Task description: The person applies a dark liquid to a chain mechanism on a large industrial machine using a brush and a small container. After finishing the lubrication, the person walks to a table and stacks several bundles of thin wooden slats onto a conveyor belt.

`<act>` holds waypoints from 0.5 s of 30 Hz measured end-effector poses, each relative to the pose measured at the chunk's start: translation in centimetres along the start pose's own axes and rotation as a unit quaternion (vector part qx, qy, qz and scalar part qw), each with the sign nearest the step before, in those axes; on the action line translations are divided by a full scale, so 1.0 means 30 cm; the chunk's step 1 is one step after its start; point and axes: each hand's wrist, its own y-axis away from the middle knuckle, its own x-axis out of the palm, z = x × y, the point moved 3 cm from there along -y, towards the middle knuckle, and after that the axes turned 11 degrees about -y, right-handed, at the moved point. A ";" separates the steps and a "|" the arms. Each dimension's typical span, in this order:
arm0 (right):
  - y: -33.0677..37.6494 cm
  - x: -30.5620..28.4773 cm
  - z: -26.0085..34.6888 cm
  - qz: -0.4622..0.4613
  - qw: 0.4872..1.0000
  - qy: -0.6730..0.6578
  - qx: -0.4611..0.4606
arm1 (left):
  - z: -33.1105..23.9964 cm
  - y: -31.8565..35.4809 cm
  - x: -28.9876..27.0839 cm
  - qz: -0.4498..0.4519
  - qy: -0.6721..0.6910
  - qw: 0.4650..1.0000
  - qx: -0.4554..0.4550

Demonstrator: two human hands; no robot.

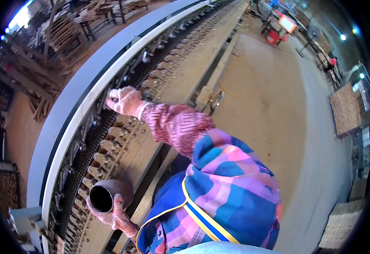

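Note:
My left hand, in a pink-and-white knit glove, grips a round brownish pot with a dark inside. The pot is tilted so its mouth shows, over the near edge of a long machine bed. Farther along, my right hand reaches across the bed in a similar glove. Its fingers are bent together at the row of small metal fittings beside the dark chain track. Whatever is between those fingers is hidden.
A curved white guard rail runs along the machine's far side. Rounded metal lugs line the chain. Stacked timber stands at the far left. Concrete floor lies to the right, with a stacked pallet beyond.

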 end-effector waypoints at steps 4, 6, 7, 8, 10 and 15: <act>0.017 0.155 -0.013 0.090 0.995 0.031 0.040 | -0.016 -0.012 -0.007 -0.002 0.006 1.000 -0.027; -0.053 0.127 0.017 0.145 0.980 0.035 0.133 | -0.002 -0.004 -0.013 -0.021 -0.012 0.999 -0.026; -0.056 0.096 0.061 0.132 0.989 0.054 0.044 | 0.012 0.002 -0.008 -0.026 0.030 0.999 -0.017; -0.048 0.058 0.091 0.120 0.989 0.066 -0.047 | 0.020 -0.002 -0.006 -0.027 -0.001 0.999 -0.021; -0.026 0.036 0.052 0.055 0.997 0.051 -0.001 | -0.025 0.001 -0.005 -0.033 -0.076 0.996 -0.045; 0.058 0.117 -0.060 0.097 0.988 0.114 -0.037 | -0.061 -0.030 0.040 -0.003 -0.019 0.998 -0.055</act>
